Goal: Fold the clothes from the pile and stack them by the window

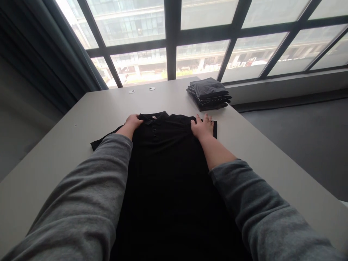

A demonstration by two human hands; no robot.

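Note:
A black polo shirt (168, 170) lies face up, its buttoned collar at the far end and its lower part running toward me between my arms. At the shoulder left of the collar, my left hand (133, 122) is closed on the cloth, thumb toward the collar; its other fingers are partly hidden. My right hand (203, 127) rests on the opposite shoulder near the sleeve, fingers spread and flat on the fabric. Both short sleeves stick out past my hands. The shirt's hem is out of sight.
The shirt is on a white table (261, 174). A stack of folded dark clothes (209, 94) sits at the far right edge. Two oval cable-hole covers (152, 88) are set in the far tabletop. Beyond are a large window (172, 40) and a dark curtain (51, 43).

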